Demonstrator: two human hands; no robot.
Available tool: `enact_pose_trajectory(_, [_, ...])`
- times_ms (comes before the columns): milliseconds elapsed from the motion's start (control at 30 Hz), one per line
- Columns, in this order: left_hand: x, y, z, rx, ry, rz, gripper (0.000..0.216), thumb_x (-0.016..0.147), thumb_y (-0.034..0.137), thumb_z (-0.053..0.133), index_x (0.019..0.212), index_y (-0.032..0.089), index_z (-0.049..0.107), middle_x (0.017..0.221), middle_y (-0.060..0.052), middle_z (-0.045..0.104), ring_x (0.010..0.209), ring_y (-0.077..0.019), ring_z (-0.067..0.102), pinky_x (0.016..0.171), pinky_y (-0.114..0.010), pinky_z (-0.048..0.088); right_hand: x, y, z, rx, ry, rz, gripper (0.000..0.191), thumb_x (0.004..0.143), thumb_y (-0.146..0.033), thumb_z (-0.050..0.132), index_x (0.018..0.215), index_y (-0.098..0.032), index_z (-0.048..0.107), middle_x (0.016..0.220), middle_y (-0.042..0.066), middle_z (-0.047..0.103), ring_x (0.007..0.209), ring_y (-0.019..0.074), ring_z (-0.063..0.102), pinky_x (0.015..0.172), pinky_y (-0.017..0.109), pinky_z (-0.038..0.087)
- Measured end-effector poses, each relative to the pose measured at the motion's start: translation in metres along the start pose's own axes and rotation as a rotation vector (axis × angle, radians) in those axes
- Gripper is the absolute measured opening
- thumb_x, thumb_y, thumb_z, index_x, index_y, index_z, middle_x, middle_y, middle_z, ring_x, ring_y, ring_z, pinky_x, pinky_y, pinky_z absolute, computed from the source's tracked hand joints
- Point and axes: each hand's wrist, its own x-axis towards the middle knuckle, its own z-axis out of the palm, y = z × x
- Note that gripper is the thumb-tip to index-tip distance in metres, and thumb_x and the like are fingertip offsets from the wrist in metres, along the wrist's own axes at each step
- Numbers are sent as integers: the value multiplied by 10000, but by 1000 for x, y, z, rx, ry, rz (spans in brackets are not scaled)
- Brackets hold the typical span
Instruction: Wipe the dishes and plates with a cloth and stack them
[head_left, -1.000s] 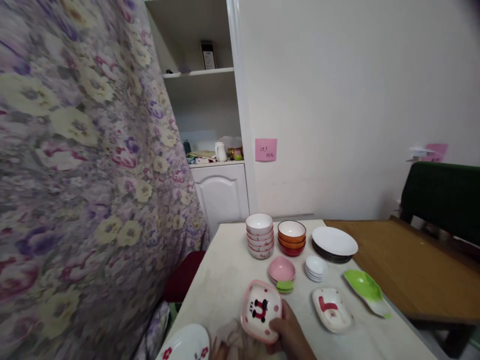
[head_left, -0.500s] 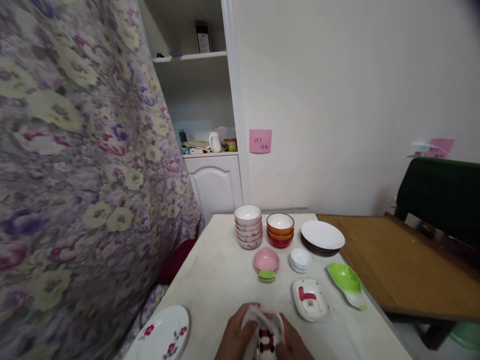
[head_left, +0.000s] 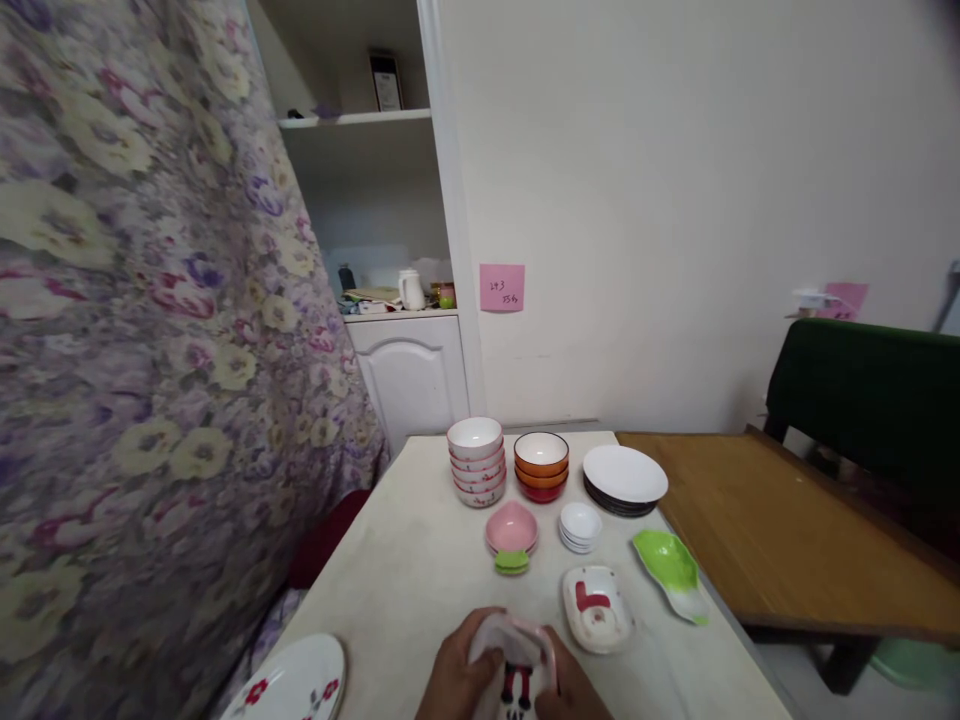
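Note:
Low at the front of the table, my left hand [head_left: 459, 668] and my right hand [head_left: 576, 688] grip a small dish [head_left: 519, 655] from both sides. It is pale with a pink rim, and a red and black cartoon figure with lettering shows inside. The left thumb presses on its inner face; its lower part runs out of view. Just right of my hands lies a squarish white dish [head_left: 598, 610] with a red print. Beyond them sit pink strawberry-shaped bowls [head_left: 512, 528] with green tabs, stacked together.
Stacked floral bowls [head_left: 478, 465], orange and red bowls [head_left: 541, 465], small white bowls [head_left: 580, 525] and large plates [head_left: 625, 475] stand farther back. A green leaf-shaped dish [head_left: 670, 570] lies near the right edge, flowered plates [head_left: 296, 680] at front left. A brown table [head_left: 780, 520] adjoins on the right.
The dish has turned in my hands, so more of its print and lettering shows. The whole scene has shifted left as my head turned right.

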Motion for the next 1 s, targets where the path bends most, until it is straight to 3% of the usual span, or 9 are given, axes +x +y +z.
enact_pose_trajectory(67, [3, 4, 0, -9, 38, -22, 337, 669, 198, 533, 993, 168, 624, 791, 15, 714, 760, -184, 641, 738, -269, 478, 2, 2, 1, -14, 3, -12, 482, 614, -255, 531, 1089, -208, 602, 934, 47, 699, 891, 263, 632, 841, 382, 492])
enact_pose_trajectory(233, [-7, -6, 14, -104, 384, -80, 412, 721, 394, 544, 1061, 162, 567, 921, -40, 720, 858, -230, 654, 788, -305, 488, 1, 25, 19, -7, 297, -72, 542, 685, -398, 522, 1175, -167, 498, 997, 109, 700, 914, 293, 650, 828, 371, 500])
enact_pose_trajectory(333, [-13, -4, 10, -47, 241, -9, 358, 703, 314, 547, 1027, 172, 603, 945, -31, 722, 895, -224, 646, 827, -295, 474, -3, 13, 14, 6, 169, -145, 494, 708, -348, 460, 1163, -168, 522, 974, 93, 697, 907, 277, 644, 831, 367, 491])
enact_pose_trajectory(433, [-13, 9, -1, -10, -24, 6, 370, 653, 179, 516, 1008, 186, 620, 853, 10, 717, 807, -190, 637, 769, -277, 475, -6, -12, 2, -46, -39, -79, 434, 655, -199, 460, 1064, -183, 605, 938, 56, 694, 893, 247, 631, 845, 357, 480])
enact_pose_trajectory(500, [-11, 14, -4, -18, -79, -16, 374, 639, 156, 508, 994, 184, 621, 764, 28, 700, 719, -174, 623, 713, -272, 476, -6, -21, 0, -45, -98, -36, 395, 646, -194, 494, 1017, -173, 628, 904, 51, 702, 881, 247, 631, 850, 362, 478])
enact_pose_trajectory(733, [-18, -11, 15, -122, 442, -61, 428, 726, 372, 546, 1101, 167, 553, 970, -54, 715, 887, -236, 652, 795, -312, 491, -12, 11, 28, 81, 217, 22, 613, 703, -405, 564, 1261, -179, 453, 962, 83, 683, 684, 222, 633, 587, 330, 507])
enact_pose_trajectory(867, [-16, -7, 6, -30, 199, 14, 332, 710, 246, 534, 1026, 174, 602, 938, -27, 720, 910, -215, 638, 847, -290, 460, -12, -2, 17, 138, 93, -54, 583, 572, -192, 497, 1152, -182, 547, 915, 47, 680, 799, 231, 622, 688, 334, 504])
enact_pose_trajectory(933, [-11, 1, -1, 4, 20, 34, 356, 670, 173, 525, 1014, 176, 618, 860, -2, 720, 834, -196, 637, 786, -275, 466, -10, -15, 6, 169, -30, -15, 584, 519, -135, 467, 1088, -185, 590, 876, 26, 686, 796, 217, 618, 709, 321, 497])
enact_pose_trajectory(1000, [-6, 6, -3, 1, -40, 21, 388, 653, 165, 523, 1029, 167, 616, 803, 5, 715, 765, -188, 632, 727, -273, 473, -7, -19, 1, 188, -80, 5, 532, 546, -156, 514, 1069, -181, 603, 871, 26, 693, 819, 224, 628, 735, 325, 501])
